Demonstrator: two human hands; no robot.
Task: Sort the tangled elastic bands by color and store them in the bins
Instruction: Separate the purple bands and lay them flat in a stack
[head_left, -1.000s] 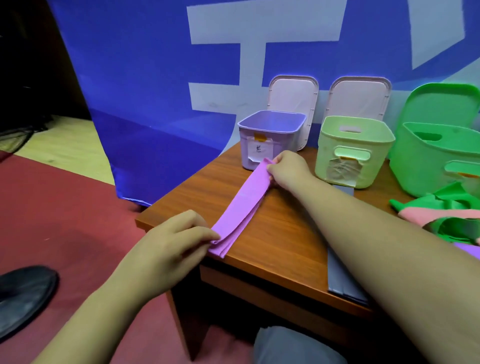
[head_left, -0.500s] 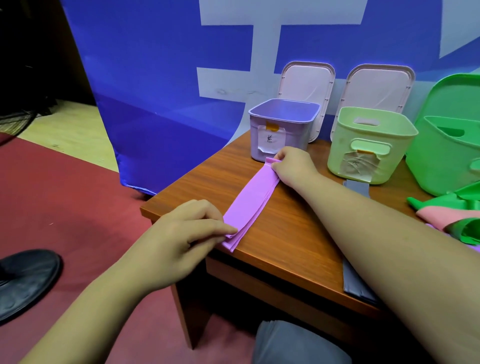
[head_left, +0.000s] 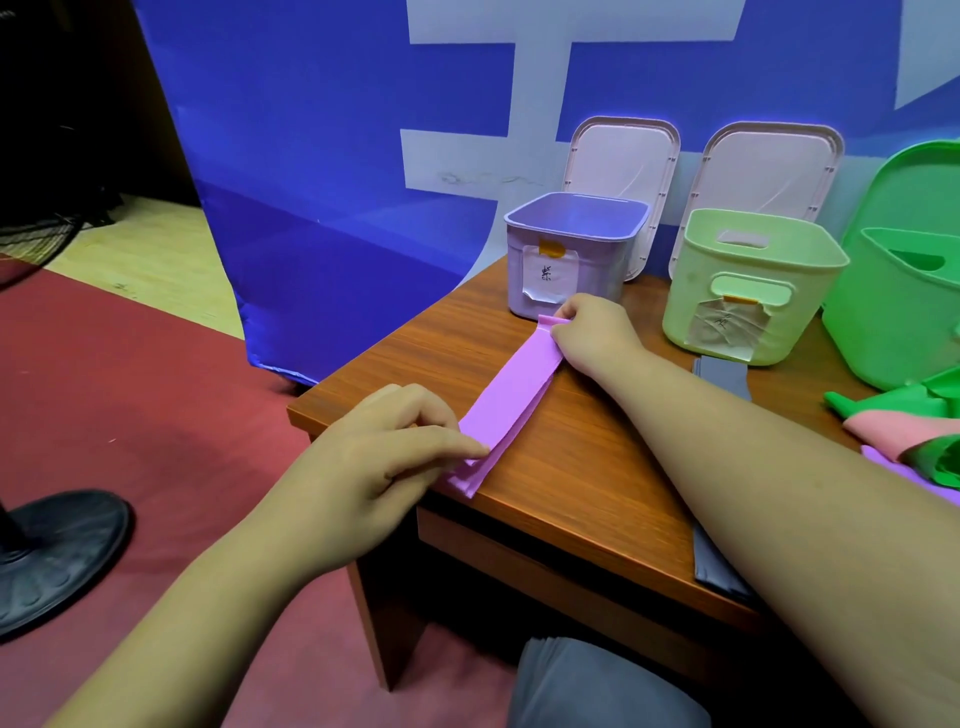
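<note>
Both bare forearms are extended forward from the bottom of the view. The left hand (head_left: 384, 457) is placed at the near left corner of the table (head_left: 571, 467) with its back turned upward and its fingers curled. The near end of the purple band (head_left: 511, 400) is pinched between its thumb and fingers. The right arm is stretched further, diagonally across the table from the lower right, with the wrist straight. The right hand (head_left: 592, 332) is set at the far end of the band, knuckles up, and that end is gripped by its curled fingers. The hands are set well apart, with the band drawn flat between them.
</note>
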